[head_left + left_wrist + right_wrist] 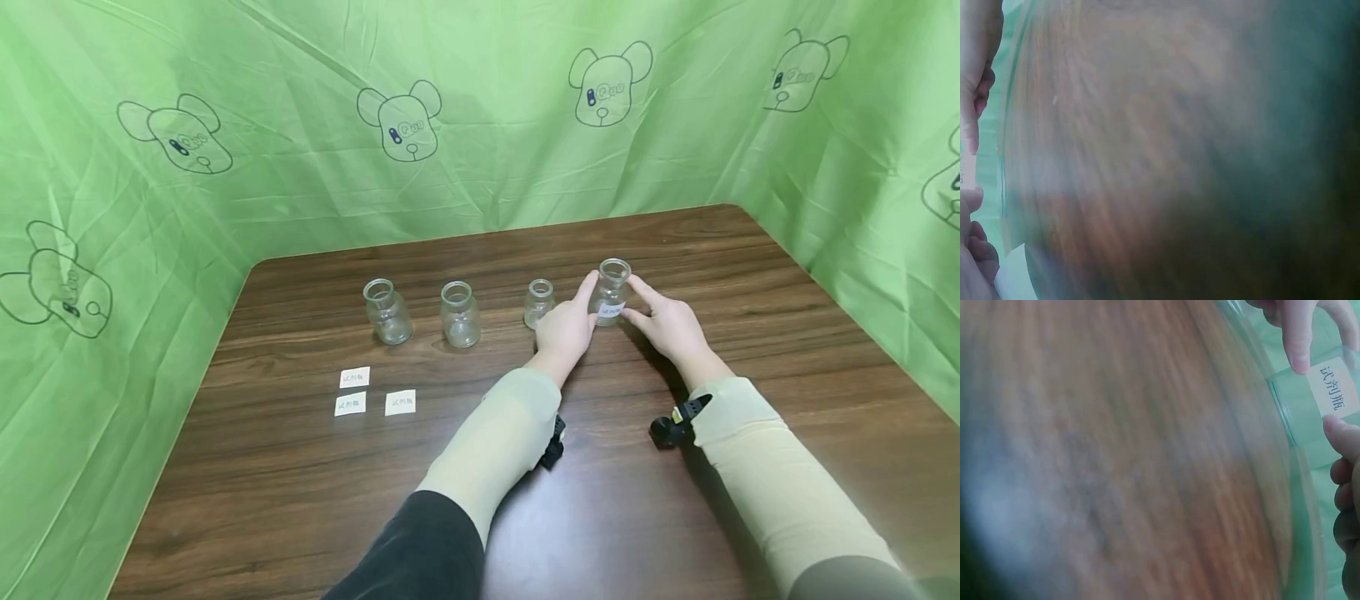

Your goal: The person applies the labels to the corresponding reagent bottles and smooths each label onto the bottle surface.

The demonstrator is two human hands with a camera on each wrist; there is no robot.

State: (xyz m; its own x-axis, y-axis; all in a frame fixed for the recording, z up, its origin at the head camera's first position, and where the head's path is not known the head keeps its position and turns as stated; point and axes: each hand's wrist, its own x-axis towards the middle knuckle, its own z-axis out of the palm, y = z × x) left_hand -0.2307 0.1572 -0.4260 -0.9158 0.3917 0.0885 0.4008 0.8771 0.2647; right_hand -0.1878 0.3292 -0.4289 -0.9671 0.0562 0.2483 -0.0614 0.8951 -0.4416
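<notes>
Both hands are at a clear glass jar with a white label on its front. The left hand grips the jar's left side, its thumb by the label. From the right, the right hand holds it with thumb and finger. In the right wrist view, the left thumb and right thumb press opposite ends of the label, whose writing is visible. The left wrist view shows the left hand below and the right hand above. The jar stands upright; whether it touches the table cannot be told.
A smaller jar stands just left of the left hand. Two more jars stand farther left. Three written labels lie on the wooden table. Green cloth surrounds the back and sides.
</notes>
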